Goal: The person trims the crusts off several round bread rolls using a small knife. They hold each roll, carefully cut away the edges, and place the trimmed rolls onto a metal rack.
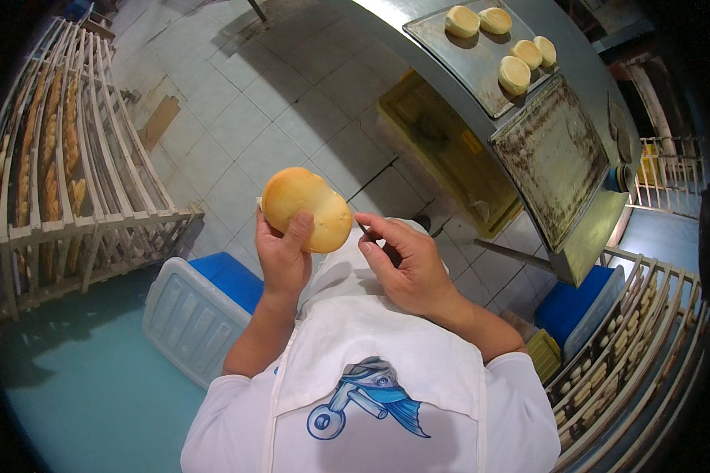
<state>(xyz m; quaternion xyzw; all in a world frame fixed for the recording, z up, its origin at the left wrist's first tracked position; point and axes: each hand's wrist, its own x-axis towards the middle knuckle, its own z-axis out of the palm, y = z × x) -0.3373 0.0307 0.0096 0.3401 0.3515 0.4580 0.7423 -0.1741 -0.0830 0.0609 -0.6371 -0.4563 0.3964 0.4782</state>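
My left hand [285,251] holds up a golden, two-lobed bread roll [307,201], with the thumb pressed across its near face. I cannot tell whether it is one roll or two joined together. Just to the right of it, my right hand [411,266] pinches a thin dark tool [364,229], perhaps a small knife, between thumb and forefinger. Its tip is close to the roll's right edge, and most of it is hidden inside the fingers. A white apron [373,331] covers my front below both hands.
Several pale round rolls [513,75] sit on a metal baking tray [426,35] on the steel table to the right. Nearer lies a stained tray [553,159]. Slatted racks with breads stand left [89,177] and right [621,355]. A plastic bin [195,319] is at left, a yellow crate [449,165] under the table.
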